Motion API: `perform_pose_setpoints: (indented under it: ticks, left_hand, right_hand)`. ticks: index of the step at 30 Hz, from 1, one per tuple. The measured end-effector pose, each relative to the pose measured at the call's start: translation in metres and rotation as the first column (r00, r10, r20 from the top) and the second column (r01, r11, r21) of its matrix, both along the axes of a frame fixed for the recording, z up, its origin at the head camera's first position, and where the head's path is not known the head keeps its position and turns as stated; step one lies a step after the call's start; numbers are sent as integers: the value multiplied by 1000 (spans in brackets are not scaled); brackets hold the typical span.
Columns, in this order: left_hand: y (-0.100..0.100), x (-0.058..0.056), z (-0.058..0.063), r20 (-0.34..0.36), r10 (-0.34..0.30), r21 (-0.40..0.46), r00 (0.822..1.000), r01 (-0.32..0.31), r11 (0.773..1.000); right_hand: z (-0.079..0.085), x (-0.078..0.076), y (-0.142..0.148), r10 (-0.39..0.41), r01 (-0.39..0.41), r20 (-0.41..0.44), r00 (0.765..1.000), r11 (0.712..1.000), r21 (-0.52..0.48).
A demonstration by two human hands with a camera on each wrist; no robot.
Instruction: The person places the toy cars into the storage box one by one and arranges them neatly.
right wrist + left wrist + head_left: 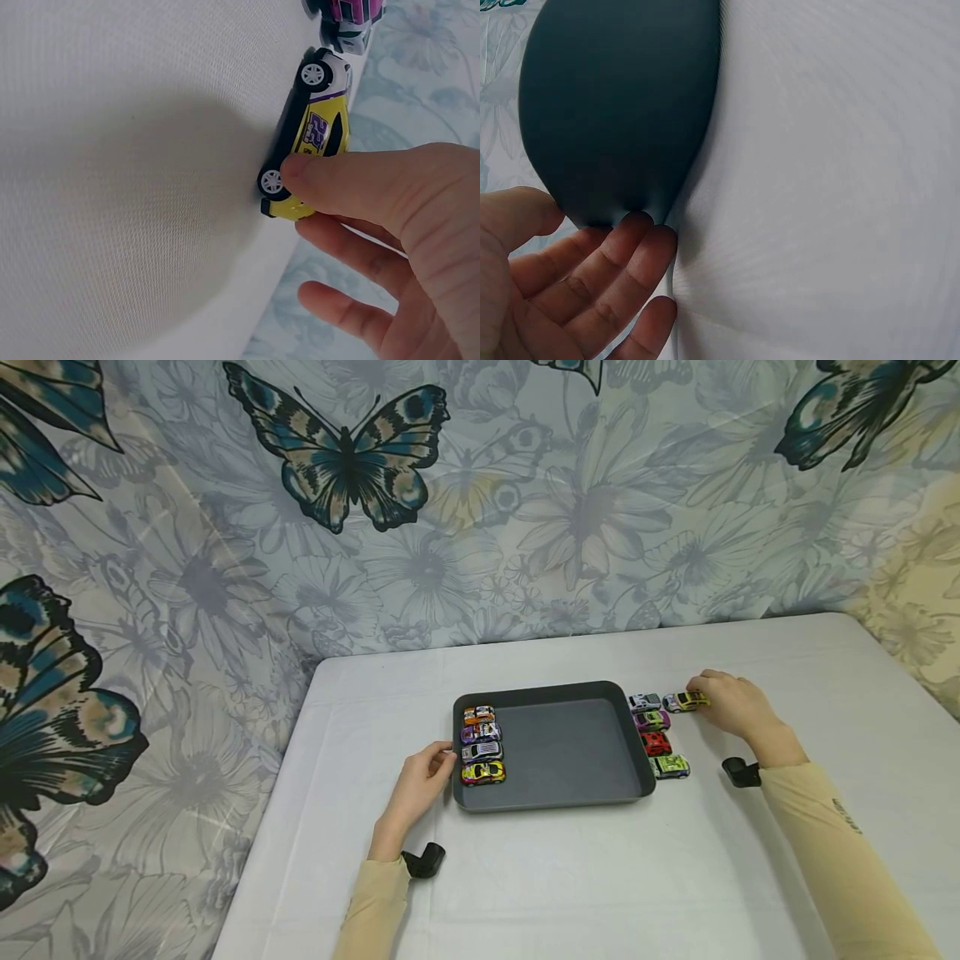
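My right hand (735, 706) pinches the rear of a yellow toy car (319, 139) between thumb and fingers, at the table's right side. The car has white wheels and a purple number on its side. Just left of it stands a silver toy car (643, 702), heading a column with purple-green (652, 721), red (656, 743) and lime (670, 767) toy cars. My left hand (420, 781) holds the left edge of a dark grey tray (562, 743), thumb by the rim and fingertips against its outer wall (630, 135).
Inside the tray along its left wall stand an orange (478, 715), a purple-white (480, 732), a silver (482, 752) and a yellow-red toy car (483, 773). A white cloth covers the table (540, 885). Behind it hangs a butterfly-print backdrop (427, 568).
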State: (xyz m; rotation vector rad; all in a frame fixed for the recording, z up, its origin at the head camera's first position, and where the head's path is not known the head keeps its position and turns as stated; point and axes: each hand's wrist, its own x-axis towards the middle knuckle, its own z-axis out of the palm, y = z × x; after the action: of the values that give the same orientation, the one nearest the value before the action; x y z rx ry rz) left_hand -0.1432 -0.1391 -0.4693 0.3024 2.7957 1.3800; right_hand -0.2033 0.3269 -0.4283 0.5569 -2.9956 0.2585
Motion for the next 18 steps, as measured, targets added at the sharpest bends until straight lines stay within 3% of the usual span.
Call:
perform_pose_setpoints:
  ticks: [18]
  left_hand:
    - [0,0,1,-4,-3,1,1000,3,1000]
  right_hand:
    - [1,0,3,-1,0,-27,1000,1000,-22]
